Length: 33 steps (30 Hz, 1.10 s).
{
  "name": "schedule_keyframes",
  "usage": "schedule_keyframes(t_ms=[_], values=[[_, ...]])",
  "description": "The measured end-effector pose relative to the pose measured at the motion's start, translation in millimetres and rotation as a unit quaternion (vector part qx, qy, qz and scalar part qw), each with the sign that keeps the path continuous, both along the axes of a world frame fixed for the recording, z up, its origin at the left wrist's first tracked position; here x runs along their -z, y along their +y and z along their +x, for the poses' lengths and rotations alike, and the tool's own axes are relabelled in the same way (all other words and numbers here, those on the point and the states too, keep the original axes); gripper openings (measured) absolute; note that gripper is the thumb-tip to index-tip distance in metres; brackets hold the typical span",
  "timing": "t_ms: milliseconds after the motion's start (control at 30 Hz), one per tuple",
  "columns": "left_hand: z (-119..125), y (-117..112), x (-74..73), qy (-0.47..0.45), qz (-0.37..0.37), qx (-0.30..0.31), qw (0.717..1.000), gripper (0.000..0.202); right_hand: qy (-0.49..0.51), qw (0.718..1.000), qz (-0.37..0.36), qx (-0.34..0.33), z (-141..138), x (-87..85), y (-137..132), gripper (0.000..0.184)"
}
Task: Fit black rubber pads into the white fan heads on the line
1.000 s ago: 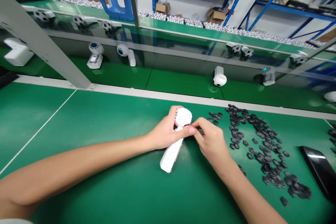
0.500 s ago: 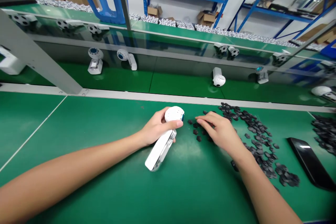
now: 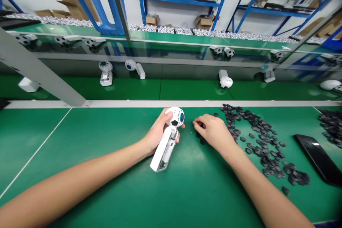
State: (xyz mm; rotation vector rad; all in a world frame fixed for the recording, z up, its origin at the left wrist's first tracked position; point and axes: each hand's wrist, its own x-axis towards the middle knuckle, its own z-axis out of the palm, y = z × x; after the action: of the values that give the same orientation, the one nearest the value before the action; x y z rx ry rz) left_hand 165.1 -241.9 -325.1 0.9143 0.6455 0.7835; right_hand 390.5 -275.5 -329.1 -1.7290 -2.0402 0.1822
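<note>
My left hand (image 3: 156, 133) curls its fingers tight around the smooth white plastic handheld fan (image 3: 163, 148), propped on the green surface (image 3: 107, 142). My right hand (image 3: 213, 131) pinches among flat black pieces (image 3: 256, 139).

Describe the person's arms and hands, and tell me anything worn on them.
The left hand and right hand are bare: no gloves, rings or bands show. The left forearm and right forearm are uncovered as well, with no sleeve, watch or marking in view.
</note>
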Motion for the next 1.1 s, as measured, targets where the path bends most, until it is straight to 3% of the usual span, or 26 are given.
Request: schedule_keyframes(t_ms=[67, 133, 267, 367, 433, 533, 700, 833, 1033, 1100], values=[[-0.5, -2.0, -5.6, 0.002, 0.032, -0.011, 0.999, 0.038, 0.092, 0.996, 0.001, -0.002, -2.9, -10.5, -5.2, 0.017], [-2.5, -5.6, -12.7, 0.002, 0.068, -0.029, 0.997, 0.038, 0.229, 0.973, -0.02, 0.01, -10.4, -25.9, -15.3, 0.015], [-10.1, -18.0, -25.8, 0.031, 0.181, -0.035, 0.982, 0.048, 0.466, 0.88, -0.095, -0.001, -32.3, -56.0, -40.7, 0.02], [-15.5, -28.2, -30.1, 0.115, 0.295, -0.046, 0.947, 0.056, 0.524, 0.843, -0.116, -0.02, -43.6, -63.6, -52.0, 0.022], [-17.2, -32.4, -29.9, 0.152, 0.346, -0.05, 0.925, 0.062, 0.524, 0.843, -0.116, -0.027, -47.1, -62.1, -54.2, 0.02], [-16.6, -33.9, -27.5, 0.187, 0.37, -0.052, 0.909, 0.075, 0.492, 0.864, -0.102, -0.021, -49.8, -56.4, -53.8, 0.019], [-12.2, -31.8, -23.2, 0.209, 0.351, -0.066, 0.91, 0.097, 0.44, 0.895, -0.07, 0.017, -53.6, -49.6, -54.1, 0.029], [-11.1, -28.8, -19.2, 0.222, 0.348, -0.066, 0.909, 0.095, 0.441, 0.894, -0.075, 0.024, -52.2, -47.5, -53.5, 0.032], [-11.3, -27.5, -16.7, 0.272, 0.407, -0.038, 0.871, 0.091, 0.435, 0.9, -0.04, 0.006, -46.0, -46.6, -51.2, 0.028], [-10.9, -28.1, -16.9, 0.269, 0.434, -0.034, 0.859, 0.091, 0.444, 0.895, -0.05, 0.003, -45.1, -46.3, -52.8, 0.041]])
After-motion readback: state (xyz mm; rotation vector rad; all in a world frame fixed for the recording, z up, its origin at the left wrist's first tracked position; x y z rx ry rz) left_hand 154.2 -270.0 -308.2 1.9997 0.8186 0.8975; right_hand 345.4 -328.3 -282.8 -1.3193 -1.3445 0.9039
